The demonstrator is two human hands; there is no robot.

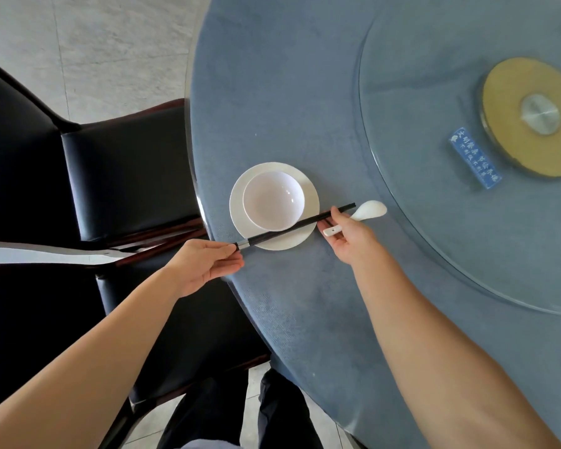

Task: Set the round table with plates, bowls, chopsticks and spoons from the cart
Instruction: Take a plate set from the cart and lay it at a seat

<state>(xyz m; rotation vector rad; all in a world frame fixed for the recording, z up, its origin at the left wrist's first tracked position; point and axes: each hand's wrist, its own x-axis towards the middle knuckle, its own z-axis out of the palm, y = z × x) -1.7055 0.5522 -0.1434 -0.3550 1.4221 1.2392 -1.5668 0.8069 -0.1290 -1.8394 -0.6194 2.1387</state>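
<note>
Tablecloth of blue covers the round table [305, 108], which fills the right side of the view. A glass turntable [434, 254] lies on it, well in from the edge, over a gold disc [506, 140] with a metal hub. Two black padded chairs [117, 176] stand pushed against the table's left rim, between the person and the place setting, so both arms reach over the nearer seat and the table edge.

Near that edge sits a white plate [292, 241] with a white bowl [271, 200] upright on it. The left hand [204, 265] pinches the silver-capped end of the dark chopsticks [292, 226], which run slantwise across the plate's near side, just beside the bowl; whether they touch the plate cannot be told. The right hand [347, 241] curls round the handle of the white spoon [368, 210], a fingertip against the chopsticks near their thin end. The spoon's scoop points toward the turntable. A small blue card [475, 158] with white lettering shows under or on the glass beside the disc.
</note>
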